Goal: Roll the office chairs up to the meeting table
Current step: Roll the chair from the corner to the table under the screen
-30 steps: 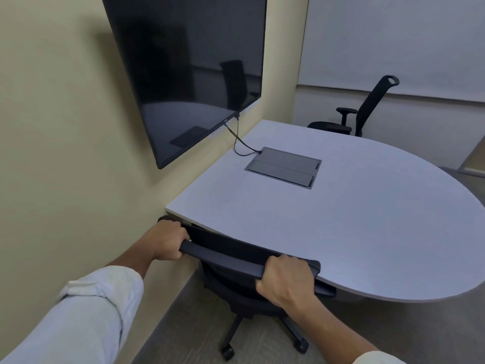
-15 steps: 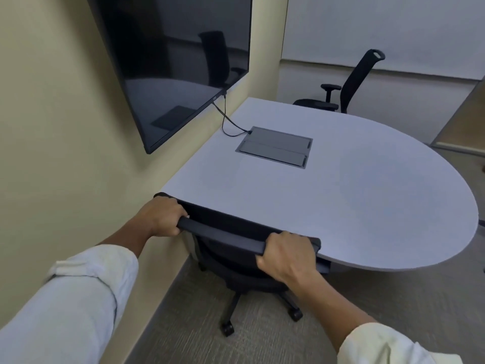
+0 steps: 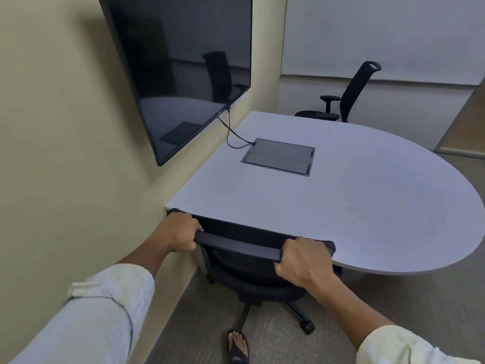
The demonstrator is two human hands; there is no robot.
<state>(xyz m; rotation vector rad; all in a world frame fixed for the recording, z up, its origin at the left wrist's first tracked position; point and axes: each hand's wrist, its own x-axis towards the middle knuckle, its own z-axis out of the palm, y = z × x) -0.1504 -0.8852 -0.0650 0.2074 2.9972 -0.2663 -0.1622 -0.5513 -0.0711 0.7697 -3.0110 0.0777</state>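
A black office chair (image 3: 244,261) stands in front of me, its seat tucked under the near edge of the grey meeting table (image 3: 367,206). My left hand (image 3: 175,232) grips the left end of the chair's top bar. My right hand (image 3: 301,260) grips the right end of the same bar. A second black office chair (image 3: 349,95) stands at the table's far side, its seat at the table edge, its back towards the white wall.
A large dark screen (image 3: 181,67) hangs on the beige wall at left, close to the chair. A cable runs from it to a grey hatch (image 3: 278,156) in the tabletop. My sandalled foot (image 3: 237,346) rests on the carpet behind the chair's wheeled base.
The chair has stayed tucked under the table with both hands on its top bar. My view has drawn back slightly and my foot has come into sight.
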